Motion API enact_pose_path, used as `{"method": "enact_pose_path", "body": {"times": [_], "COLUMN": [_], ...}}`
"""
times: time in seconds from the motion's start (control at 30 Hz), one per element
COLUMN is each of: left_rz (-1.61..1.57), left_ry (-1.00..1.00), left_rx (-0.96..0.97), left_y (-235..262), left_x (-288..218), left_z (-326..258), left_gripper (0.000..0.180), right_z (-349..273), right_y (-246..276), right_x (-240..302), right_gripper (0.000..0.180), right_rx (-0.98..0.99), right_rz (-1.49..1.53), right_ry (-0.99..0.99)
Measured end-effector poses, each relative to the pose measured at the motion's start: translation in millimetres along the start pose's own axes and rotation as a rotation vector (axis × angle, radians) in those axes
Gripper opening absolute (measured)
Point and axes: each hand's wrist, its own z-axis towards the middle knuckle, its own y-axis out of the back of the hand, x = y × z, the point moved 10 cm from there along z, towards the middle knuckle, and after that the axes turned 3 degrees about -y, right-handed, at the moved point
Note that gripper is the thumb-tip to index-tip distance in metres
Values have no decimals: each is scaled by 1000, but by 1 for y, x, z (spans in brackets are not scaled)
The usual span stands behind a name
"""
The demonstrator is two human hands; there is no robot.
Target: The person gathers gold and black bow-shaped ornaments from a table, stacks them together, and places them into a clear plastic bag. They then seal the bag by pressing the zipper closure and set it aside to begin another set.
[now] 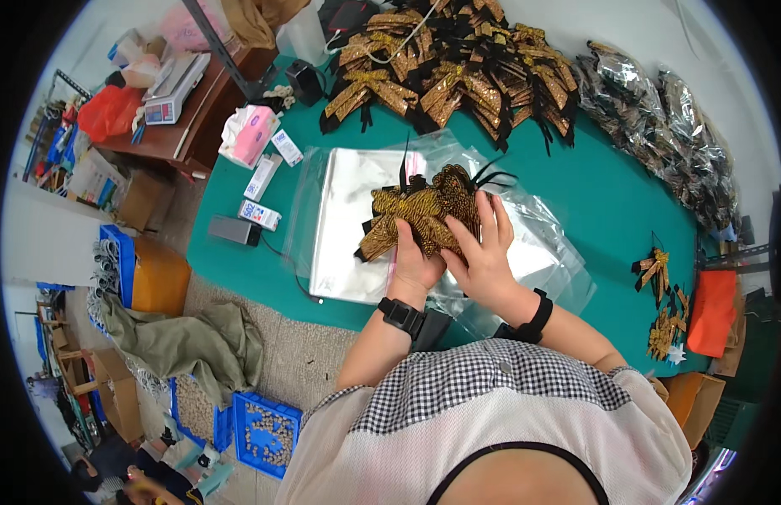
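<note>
Several gold-and-black sequined bows (415, 210) lie bunched together over a stack of clear plastic bags (348, 244). At the near side of the bunch, my left hand (420, 268) is closed on the bows, its thumb laid on top and its other fingers hidden underneath. My right hand (490, 257) touches the bunch's right side with its fingers stretched out and apart. Thin black strips stick up from the far side of the bows. Loose clear bags (538, 244) spread out to the right, partly beneath my right hand.
A large heap of similar bows (458, 71) covers the far side of the green table (609, 194). Bagged bows (660, 126) lie far right. Left of the bags are a tissue pack (249, 135), small boxes (261, 178) and a grey block (234, 230). Several bows (660, 328) sit near right.
</note>
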Motion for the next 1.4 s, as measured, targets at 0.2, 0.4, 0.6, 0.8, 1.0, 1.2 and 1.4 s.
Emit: {"method": "enact_pose_path", "body": {"times": [0.2,0.4,0.6,0.8,1.0,1.2,1.4], "left_rz": [7,27,122,373,183,153,169], "left_ry": [-48,-129,-130,-8,30,-77,-79], "left_rx": [4,158,378,423,316,391,499], "left_y": [-4,-34,-66,-79,-61,-110,-119], "left_x": [-16,-53,-61,-69,-52,-56,-60], "left_z": [-17,-31,-43,-59,-56,-43,-37], "left_gripper": [87,83,91,84,95,116,102], "right_z": [-24,-29,-7,0,-1,11,8], "right_y": [-3,42,4,30,30,15,29], "right_x": [17,10,-6,-1,23,7,10], "right_gripper": [42,47,61,63,50,33,29], "right_rx": [17,-88,195,-29,26,124,65], "right_rz": [131,460,1140,1008,497,1055,950], "right_ry": [56,177,-330,-207,74,-145,-27]}}
